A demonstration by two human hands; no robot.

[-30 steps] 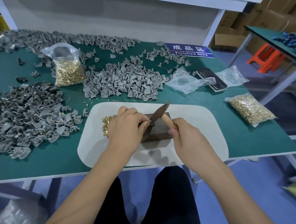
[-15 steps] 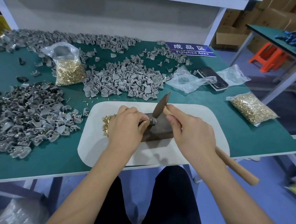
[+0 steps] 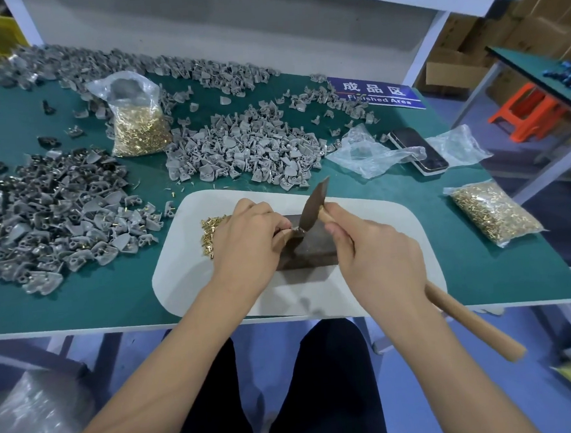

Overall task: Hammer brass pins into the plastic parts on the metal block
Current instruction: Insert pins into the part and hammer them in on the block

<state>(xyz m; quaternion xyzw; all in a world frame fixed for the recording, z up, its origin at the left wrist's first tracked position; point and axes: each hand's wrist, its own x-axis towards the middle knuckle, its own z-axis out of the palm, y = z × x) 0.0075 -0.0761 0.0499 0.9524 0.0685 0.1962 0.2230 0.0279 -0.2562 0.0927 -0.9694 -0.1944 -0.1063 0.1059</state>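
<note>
**Hammer head sitting right beside the pinching fingertips**

Left hand (image 3: 245, 241) is pinching a grey part (image 3: 287, 233) on the block (image 3: 313, 244), fingers curled tight together. Right hand (image 3: 378, 260) is wrapping the hammer (image 3: 313, 204) handle, fingers closed round it, head touching down at the part. Pin itself is too small to make out.

Risks, as I judge them: head glancing onto the left fingertips, since they are lying just beside the strike point; part slipping off the block; pin bending under a skewed blow.

Block is sitting mid-mat (image 3: 187, 277), near the table's front edge. Loose pins (image 3: 210, 230) are lying under the left hand. Part heaps (image 3: 239, 155) are crowding the back and left; pin bags (image 3: 139, 132) are at back-left and right edge; phone (image 3: 418, 151) back-right. Nothing is blocking the swing.
</note>
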